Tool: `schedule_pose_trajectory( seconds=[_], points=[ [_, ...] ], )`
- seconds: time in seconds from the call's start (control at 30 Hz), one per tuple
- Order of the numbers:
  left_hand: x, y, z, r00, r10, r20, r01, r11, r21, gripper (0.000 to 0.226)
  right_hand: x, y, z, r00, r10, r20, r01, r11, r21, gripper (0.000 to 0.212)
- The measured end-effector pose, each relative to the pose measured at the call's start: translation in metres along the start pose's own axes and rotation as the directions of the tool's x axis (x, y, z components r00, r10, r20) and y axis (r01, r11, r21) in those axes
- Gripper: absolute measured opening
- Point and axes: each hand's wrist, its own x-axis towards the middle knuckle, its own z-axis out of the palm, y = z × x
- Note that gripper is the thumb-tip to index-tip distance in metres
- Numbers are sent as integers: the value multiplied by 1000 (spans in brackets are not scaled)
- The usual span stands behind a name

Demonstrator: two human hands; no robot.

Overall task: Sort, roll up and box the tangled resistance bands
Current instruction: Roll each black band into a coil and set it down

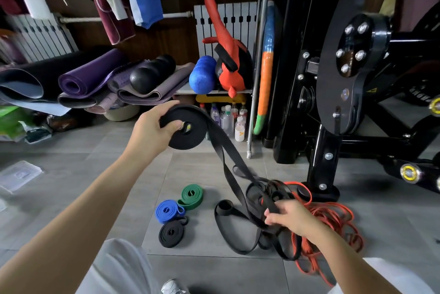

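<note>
the left hand is gripping a thick rolled black rubber band coil raised over the floor, while the right hand is pinching its loose black tail beside the near-right tangled black and orange bands.

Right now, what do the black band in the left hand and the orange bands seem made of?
The black band in the left hand: probably matte rubber or latex; it rolls tightly and its tail hangs limp. The orange bands: likely the same, thinner, lying in loose springy loops.
</note>
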Motion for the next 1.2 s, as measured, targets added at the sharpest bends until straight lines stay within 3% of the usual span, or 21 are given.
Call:
schedule_pose_trajectory(
  seconds=[0.13, 0.2, 0.33, 0.47, 0.57, 0.73, 0.9, 1.03, 1.2],
  points=[
    [-1, -5, -3, 1000, -5, -8, 5, 1000, 23, 45, 3, 8, -10, 947, 89, -308, -92, 996, 4, 18],
    [-3, -8, -2, 1000, 12, -6, -11, 997, 70, 45, 2, 9, -16, 918, 117, -378, -143, 989, -41, 18],
    [-6, -13, -3, 1000, 12, -1, -12, 990, 137, 45, 5, 13, -27, 907, 128, -401, -166, 984, -61, 3],
    [-5, -15, -6, 1000, -22, -12, 23, 992, 125, 45, 0, 10, -36, 944, 215, -250, -162, 963, 214, 18],
    [-2, -14, -10, 1000, -22, -15, 24, 991, 134, 44, -6, 13, -40, 955, 210, -211, -158, 958, 240, 21],
    [-3, -15, -10, 1000, -8, -16, 10, 984, 177, 45, -4, 15, -42, 912, 116, -394, -80, 991, 108, 17],
    [-6, -17, -9, 1000, 5, -19, -1, 979, 205, 46, 5, 20, -44, 782, 158, -603, -118, 987, 106, 23],
    [-8, -17, -6, 1000, 18, 23, -22, 975, 221, 47, 8, 19, -45, 851, 192, -489, -210, 978, 19, 12],
    [-11, -5, 2, 994, 77, 82, -93, 975, 202, 48, 3, 6, -36, 902, 326, -283, -333, 943, 22, 24]
  ],
)
